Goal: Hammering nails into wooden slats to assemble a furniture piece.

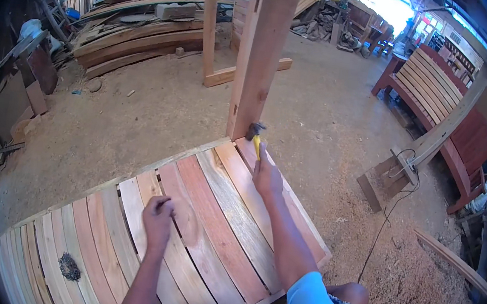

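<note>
The right hand [267,177] is wrapped around the yellow handle of a hammer [256,144], its thumb laid along the grip. The left hand [158,217] hovers over the slats with its fingers curled in toward the thumb; whether a small thing is pinched there is too small to make out.

The hammer's dark head is by the foot of a tall wooden post [259,64], at the far right corner of a slatted wooden panel [228,234]. It should be stiff and weighted toward the head, not fragile; the handle is the place to hold, lower down for swing, higher for control. The smooth grip could slip a little in a sweaty palm.

The panel's slats, pinkish, tan and pale, run from near to far with narrow dark gaps, and look rigid enough to take blows. Near the left end lies a dark clump of small thin pieces [70,267], perhaps nails, best picked up singly by fingertip.

Beyond is a dusty floor [159,100], with shavings [408,291] heaped at the near right and a dark cable [384,225] trailing across. Stacked timber [142,41] fills the far left; a red-framed slatted bench [431,83] is at the far right.
</note>
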`<action>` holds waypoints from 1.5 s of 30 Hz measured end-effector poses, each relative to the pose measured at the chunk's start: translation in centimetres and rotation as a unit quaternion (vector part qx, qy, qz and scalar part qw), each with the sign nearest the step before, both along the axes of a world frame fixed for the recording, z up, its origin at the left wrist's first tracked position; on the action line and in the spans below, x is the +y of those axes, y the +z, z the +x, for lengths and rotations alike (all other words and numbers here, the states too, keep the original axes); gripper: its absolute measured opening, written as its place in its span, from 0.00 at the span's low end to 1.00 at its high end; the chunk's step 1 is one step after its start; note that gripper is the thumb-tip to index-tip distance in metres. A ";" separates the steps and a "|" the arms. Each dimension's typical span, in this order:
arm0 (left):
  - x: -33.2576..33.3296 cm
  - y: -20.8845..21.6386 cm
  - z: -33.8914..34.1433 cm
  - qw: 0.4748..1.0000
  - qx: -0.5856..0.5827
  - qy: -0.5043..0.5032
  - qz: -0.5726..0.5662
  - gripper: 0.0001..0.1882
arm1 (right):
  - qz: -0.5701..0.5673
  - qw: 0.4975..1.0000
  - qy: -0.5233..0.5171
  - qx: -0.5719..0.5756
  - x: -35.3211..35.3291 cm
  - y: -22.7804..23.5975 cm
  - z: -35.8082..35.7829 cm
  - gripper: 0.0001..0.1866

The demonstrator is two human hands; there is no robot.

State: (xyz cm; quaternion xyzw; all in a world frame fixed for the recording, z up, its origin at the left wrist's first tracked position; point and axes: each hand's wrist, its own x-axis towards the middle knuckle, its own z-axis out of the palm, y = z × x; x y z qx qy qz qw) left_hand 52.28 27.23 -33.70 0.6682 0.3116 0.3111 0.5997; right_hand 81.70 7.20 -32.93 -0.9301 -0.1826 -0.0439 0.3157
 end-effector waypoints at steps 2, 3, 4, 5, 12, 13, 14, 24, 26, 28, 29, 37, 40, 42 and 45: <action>-2.3 -0.1 4.3 0.986 -0.007 -0.015 0.164 0.07 | -0.046 0.996 0.053 -0.052 -1.5 -0.6 3.5 0.33; -2.5 -0.1 5.5 0.992 -0.013 -0.003 0.123 0.07 | -0.043 0.997 0.057 -0.042 -1.0 -0.4 2.1 0.33; -1.8 -0.6 6.6 0.992 -0.006 0.008 0.130 0.07 | -0.029 0.997 0.055 -0.035 0.7 1.3 0.2 0.33; -1.8 -1.3 8.7 0.990 -0.033 0.009 0.138 0.07 | -0.019 0.998 0.044 -0.035 1.1 2.6 -0.2 0.33; -2.0 -2.7 26.8 0.980 0.009 0.026 0.198 0.10 | -0.014 1.000 0.023 0.001 -0.5 -0.8 1.5 0.34; -2.2 -3.5 28.3 0.972 0.047 0.035 0.228 0.11 | -0.011 1.000 0.018 0.015 -0.8 -1.5 0.5 0.35; -2.3 -4.1 29.4 0.972 0.049 0.032 0.228 0.11 | -0.005 1.000 0.016 0.026 -0.9 -2.0 -0.2 0.37; -5.2 -3.0 33.2 0.898 0.264 0.105 0.337 0.13 | 0.059 0.997 0.008 0.055 -2.1 -2.2 -4.3 0.43; -5.2 -3.2 33.3 0.895 0.271 0.109 0.338 0.13 | 0.077 0.995 0.009 0.068 -1.8 -1.7 -4.2 0.42; -5.0 -3.2 33.0 0.896 0.269 0.091 0.341 0.13 | 0.095 0.992 0.014 0.082 -1.1 -0.5 -4.3 0.41; -4.6 -3.1 33.0 0.894 0.274 0.094 0.341 0.13 | 0.113 0.991 0.017 0.066 -0.4 0.5 -4.4 0.41; -4.3 -4.6 33.5 0.904 0.267 0.081 0.323 0.14 | 0.082 0.995 0.052 0.038 1.5 -0.7 -2.2 0.41; -4.3 -3.0 33.4 0.896 0.300 0.095 0.313 0.14 | 0.113 0.989 0.047 0.083 1.7 0.7 -3.4 0.40; -5.0 -2.5 33.1 0.901 0.296 0.088 0.306 0.14 | 0.155 0.987 0.021 0.035 2.0 0.7 -3.8 0.39; -5.8 -3.0 32.8 0.911 0.267 0.072 0.306 0.13 | 0.078 0.996 0.018 0.043 1.2 -0.1 -1.8 0.39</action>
